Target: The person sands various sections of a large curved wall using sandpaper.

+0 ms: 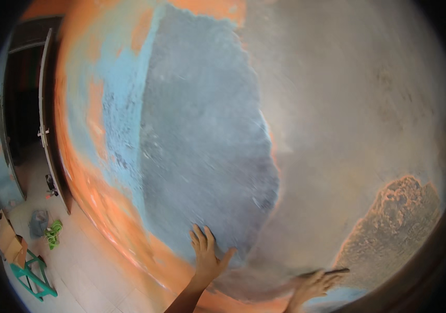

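A plastered wall fills most of the view, with a smooth grey patch bordered by peeling blue and orange paint. Against the lower part of this patch, my left hand is spread flat with its fingers apart and holds nothing. Lower right, my right hand is closed around a dark, thin tool, perhaps a trowel, seen nearly edge-on against the wall. Most of the tool is hidden by the fingers. Just above and right of it lies a rough, exposed patch with a crumbly upper edge.
An open door stands at the far left beside a dark doorway. On the tiled floor lie a grey-blue bag and a bright green bundle. A cardboard box rests on a green plastic stool.
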A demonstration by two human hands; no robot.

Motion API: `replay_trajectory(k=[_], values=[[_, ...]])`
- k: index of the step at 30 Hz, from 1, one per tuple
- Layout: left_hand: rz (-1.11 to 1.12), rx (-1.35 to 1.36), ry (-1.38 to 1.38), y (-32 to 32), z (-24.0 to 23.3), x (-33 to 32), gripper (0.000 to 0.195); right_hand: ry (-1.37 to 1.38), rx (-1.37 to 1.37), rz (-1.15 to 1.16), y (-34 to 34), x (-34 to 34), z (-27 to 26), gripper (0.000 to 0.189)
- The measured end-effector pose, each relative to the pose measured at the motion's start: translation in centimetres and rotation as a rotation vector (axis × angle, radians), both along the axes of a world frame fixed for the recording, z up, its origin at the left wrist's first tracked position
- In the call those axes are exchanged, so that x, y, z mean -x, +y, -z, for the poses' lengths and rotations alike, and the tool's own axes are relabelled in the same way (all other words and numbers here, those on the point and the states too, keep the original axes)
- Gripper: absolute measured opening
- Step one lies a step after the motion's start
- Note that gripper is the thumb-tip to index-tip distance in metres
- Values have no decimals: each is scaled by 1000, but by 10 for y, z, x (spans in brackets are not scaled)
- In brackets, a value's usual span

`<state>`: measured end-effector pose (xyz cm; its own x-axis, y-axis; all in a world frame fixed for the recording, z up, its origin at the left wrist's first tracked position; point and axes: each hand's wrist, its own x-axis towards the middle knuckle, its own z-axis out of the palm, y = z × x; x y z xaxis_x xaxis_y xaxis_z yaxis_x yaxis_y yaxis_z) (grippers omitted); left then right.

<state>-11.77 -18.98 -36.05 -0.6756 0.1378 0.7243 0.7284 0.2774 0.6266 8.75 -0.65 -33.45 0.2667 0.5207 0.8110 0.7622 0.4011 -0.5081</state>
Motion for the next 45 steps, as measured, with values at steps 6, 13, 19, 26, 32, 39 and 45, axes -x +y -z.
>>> replay_trajectory(k=[6, 13, 19, 26, 32, 39, 45], values=[[228, 131, 16, -23, 26, 36, 95, 500, 257, 112, 127, -75, -53, 54], [288, 182, -65, -33, 4, 21, 97, 90, -708, -171, 116, -46, -195, 53], [335, 122, -76, -35, 0, 22, 95, 632, -70, -187, 141, -76, -211, 49], [289, 162, -37, -22, 22, 32, 98, -101, -750, -284, 119, -30, -200, 54], [295, 187, -104, -22, 15, 26, 101, 475, -192, -120, 116, -59, -217, 57], [19, 362, 14, -29, 39, 56, 99, 103, -614, -505, 79, -13, -214, 50], [-61, 291, 214, -88, -44, 123, 68, -329, -787, -541, -9, 81, -204, 44]])
